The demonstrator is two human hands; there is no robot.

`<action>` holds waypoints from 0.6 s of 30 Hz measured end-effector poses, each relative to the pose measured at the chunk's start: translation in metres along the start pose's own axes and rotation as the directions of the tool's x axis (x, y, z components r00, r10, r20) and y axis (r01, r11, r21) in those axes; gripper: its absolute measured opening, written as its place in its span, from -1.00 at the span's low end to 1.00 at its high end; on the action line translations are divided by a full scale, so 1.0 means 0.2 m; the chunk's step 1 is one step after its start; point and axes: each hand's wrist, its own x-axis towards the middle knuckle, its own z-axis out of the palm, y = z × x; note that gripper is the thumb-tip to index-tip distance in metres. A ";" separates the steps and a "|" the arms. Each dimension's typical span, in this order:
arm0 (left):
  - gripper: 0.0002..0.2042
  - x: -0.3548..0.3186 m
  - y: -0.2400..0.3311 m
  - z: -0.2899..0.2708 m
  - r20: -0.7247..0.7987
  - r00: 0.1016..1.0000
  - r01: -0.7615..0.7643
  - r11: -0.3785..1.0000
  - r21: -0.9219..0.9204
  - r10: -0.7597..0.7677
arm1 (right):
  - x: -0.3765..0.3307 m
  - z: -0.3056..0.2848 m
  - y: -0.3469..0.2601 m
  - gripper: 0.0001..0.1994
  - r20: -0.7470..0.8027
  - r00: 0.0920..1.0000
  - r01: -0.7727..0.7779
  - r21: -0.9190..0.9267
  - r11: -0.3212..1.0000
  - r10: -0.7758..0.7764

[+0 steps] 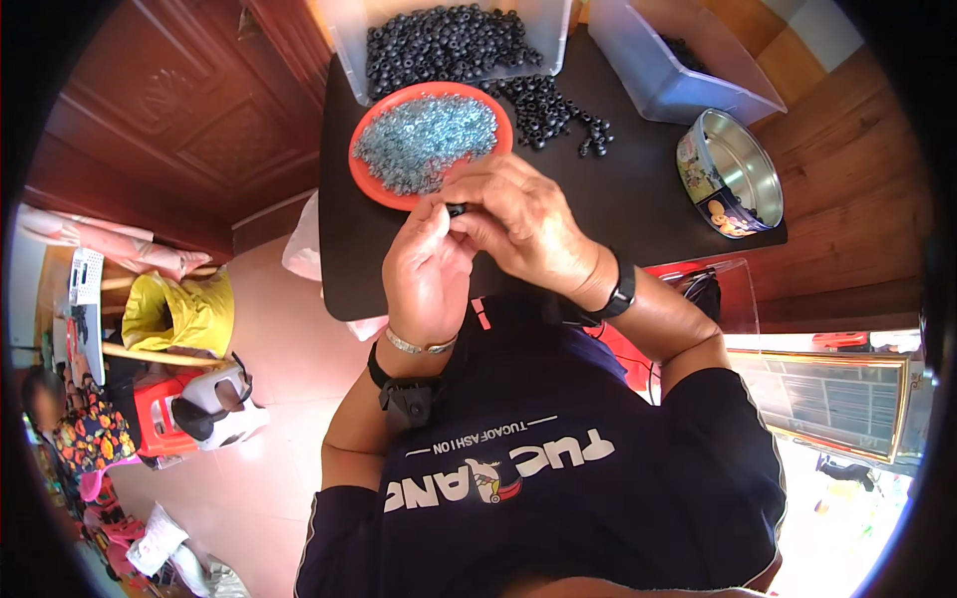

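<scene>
Both hands meet over the near edge of an orange-red plate (357, 169), fingertips together. Between them shows a small round black part (457, 210), mostly covered by the fingers. My left hand (427, 267) pinches it from the left, palm turned up. From the right, my right hand (526, 214) closes thumb and fingers on the same part, hiding any smaller piece there. Many small shiny, pale blue-silver pieces (424, 135) fill the plate, too fine to name. Behind it, a clear plastic bin (553, 40) holds many black ring-like parts (449, 45).
Loose black parts (543, 110) lie on the dark table (618, 199) beside the plate. A second clear bin (688, 95) and a round tin (733, 174) stand at the right. Left on the floor are a yellow bag (179, 314) and a red stool (159, 414); a person (85, 419) is beyond.
</scene>
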 end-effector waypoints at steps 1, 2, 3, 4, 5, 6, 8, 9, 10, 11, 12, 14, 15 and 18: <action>-0.68 0.00 -0.01 0.00 -0.021 1.000 -0.010 1.000 -0.012 0.010 | -0.01 0.00 0.00 -0.70 -0.007 1.000 -0.001 -0.014 1.000 0.001; -0.68 0.00 -0.01 0.02 -0.040 0.999 -0.016 1.000 -0.008 0.015 | -0.01 0.00 0.00 -0.72 -0.014 1.000 -0.002 -0.031 1.000 0.001; -0.68 0.00 -0.01 -0.01 -0.016 1.000 -0.022 1.000 -0.012 0.022 | -0.01 0.02 -0.01 -0.74 -0.006 1.000 -0.008 -0.032 0.999 0.008; -0.68 0.01 0.00 -0.02 0.011 1.000 -0.025 1.000 -0.016 0.025 | -0.01 0.02 -0.02 -0.75 -0.017 0.999 -0.035 -0.013 0.999 0.034; -0.68 0.01 -0.01 -0.02 -0.026 1.000 -0.014 1.000 -0.010 0.014 | -0.01 0.02 -0.02 -0.75 -0.009 0.999 -0.051 -0.016 0.999 0.051; -0.67 0.01 -0.01 -0.01 0.009 1.000 -0.013 1.000 0.025 0.012 | -0.02 0.01 -0.01 -0.76 -0.002 0.998 -0.068 -0.018 0.998 0.068; -0.66 0.00 0.00 0.01 -0.041 0.999 0.029 0.999 0.032 -0.027 | -0.01 -0.02 -0.01 -0.77 -0.001 0.998 -0.065 -0.025 0.998 0.065; -0.66 0.01 0.02 0.02 -0.031 0.999 0.034 0.999 0.030 -0.033 | 0.01 -0.06 -0.01 -0.77 0.011 1.000 -0.010 -0.073 0.997 0.011; -0.65 0.01 0.03 0.02 0.027 0.998 0.048 0.992 0.114 -0.051 | 0.03 -0.11 -0.01 -0.76 0.028 0.999 0.040 -0.118 0.992 -0.037; -0.64 0.01 0.05 0.02 0.075 0.995 0.051 0.979 0.199 -0.068 | 0.07 -0.17 0.03 -0.75 -0.029 0.997 0.069 -0.200 0.977 -0.076; -0.64 0.00 0.06 0.00 0.069 0.995 0.051 0.979 0.197 -0.066 | 0.11 -0.27 0.08 -0.76 -0.040 0.993 0.092 -0.339 0.936 -0.112; -0.62 -0.04 0.08 -0.03 0.186 0.961 0.112 0.906 0.409 -0.203 | 0.23 -0.48 0.18 -0.73 -0.163 0.983 -0.003 -0.499 0.867 -0.090; -0.61 -0.06 0.06 -0.07 0.218 0.925 0.188 0.876 0.445 -0.310 | 0.28 -0.62 0.34 -0.76 -0.211 0.949 0.030 -0.679 0.734 -0.234; -0.60 -0.16 0.01 -0.18 0.314 0.750 0.354 0.754 0.553 -0.582 | 0.42 -0.90 0.37 -0.72 -0.320 0.934 -0.154 -0.759 0.632 -0.157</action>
